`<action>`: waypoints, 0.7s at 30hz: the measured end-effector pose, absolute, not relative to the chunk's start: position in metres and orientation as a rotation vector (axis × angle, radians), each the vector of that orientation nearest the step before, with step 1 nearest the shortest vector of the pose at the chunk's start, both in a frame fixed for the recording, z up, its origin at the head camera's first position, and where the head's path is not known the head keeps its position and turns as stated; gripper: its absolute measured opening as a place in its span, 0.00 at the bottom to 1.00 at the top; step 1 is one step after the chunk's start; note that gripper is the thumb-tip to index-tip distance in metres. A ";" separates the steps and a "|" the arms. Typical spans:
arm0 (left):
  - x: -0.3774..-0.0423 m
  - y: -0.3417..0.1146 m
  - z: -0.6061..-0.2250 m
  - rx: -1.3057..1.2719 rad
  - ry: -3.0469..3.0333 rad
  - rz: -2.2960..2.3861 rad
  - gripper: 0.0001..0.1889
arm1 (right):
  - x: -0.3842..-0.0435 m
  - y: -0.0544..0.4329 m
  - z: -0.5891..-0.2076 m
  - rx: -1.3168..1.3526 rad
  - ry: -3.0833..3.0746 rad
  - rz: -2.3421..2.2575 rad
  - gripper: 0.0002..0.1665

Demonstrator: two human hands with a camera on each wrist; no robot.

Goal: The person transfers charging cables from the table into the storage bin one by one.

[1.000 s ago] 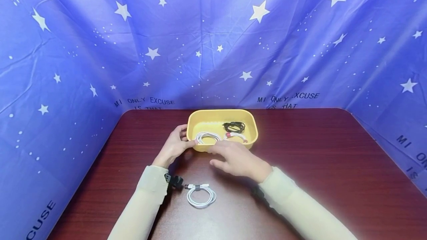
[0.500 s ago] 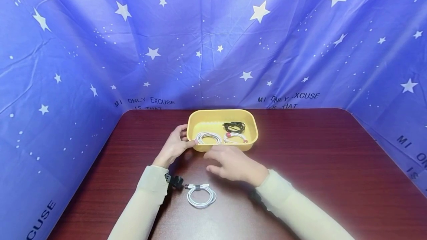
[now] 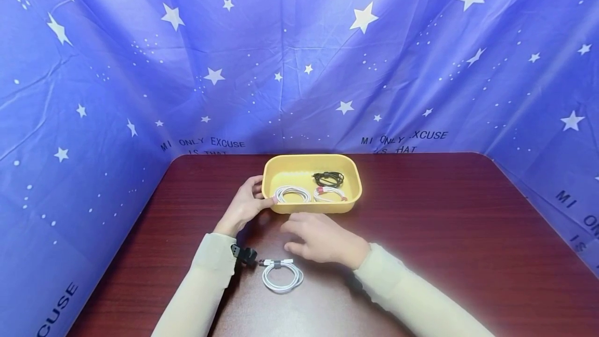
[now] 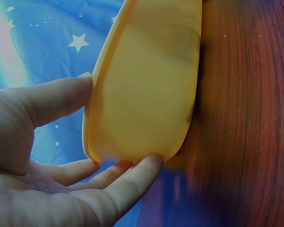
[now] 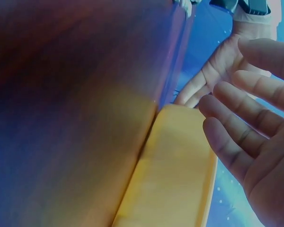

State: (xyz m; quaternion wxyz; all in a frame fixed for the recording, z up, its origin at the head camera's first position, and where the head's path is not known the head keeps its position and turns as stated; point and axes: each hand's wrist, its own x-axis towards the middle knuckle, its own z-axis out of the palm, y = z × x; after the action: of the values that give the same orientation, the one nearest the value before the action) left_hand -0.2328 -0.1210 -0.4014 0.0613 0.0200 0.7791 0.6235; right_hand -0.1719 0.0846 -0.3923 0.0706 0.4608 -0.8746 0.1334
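A yellow plastic bin stands toward the back of the table. My left hand grips its left end, thumb at the near rim and fingertips against the far side, as the left wrist view also shows around the bin's end wall. Inside lie a coiled white cable, a white cable with red ends and a black cable. In front of the bin hovers my right hand, fingers loosely bent and holding nothing. Nearer me, a coiled white USB cable with a dark tie lies on the table.
The table is dark red wood with rounded back corners. A blue curtain printed with white stars hangs behind it and along both sides. A black wrist-worn device sits at the left cuff, close to the USB cable.
My right hand has drawn back from the bin's front rim, toward me and slightly left, uncovering the front wall. The left hand, the bin and the cables have stayed put.
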 end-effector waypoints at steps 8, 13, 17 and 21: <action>-0.233 -0.120 -0.402 0.055 2.363 1.879 0.39 | -0.168 0.080 -0.397 1.431 -2.647 0.414 0.12; -0.233 -0.120 -0.401 0.048 2.377 1.865 0.39 | -0.167 0.078 -0.397 1.439 -2.664 0.372 0.11; -0.233 -0.120 -0.401 0.058 2.350 1.890 0.39 | -0.165 0.076 -0.395 1.445 -2.682 0.332 0.11; -0.233 -0.121 -0.402 0.073 2.329 1.909 0.39 | -0.162 0.073 -0.392 1.453 -2.707 0.294 0.11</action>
State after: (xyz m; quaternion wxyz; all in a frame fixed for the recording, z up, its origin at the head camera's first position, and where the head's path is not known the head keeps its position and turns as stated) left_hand -0.2326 -0.1208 -0.4020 0.0648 0.0241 0.7715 0.6324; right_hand -0.1622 0.0734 -0.3924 0.0275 0.4706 -0.8768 0.0953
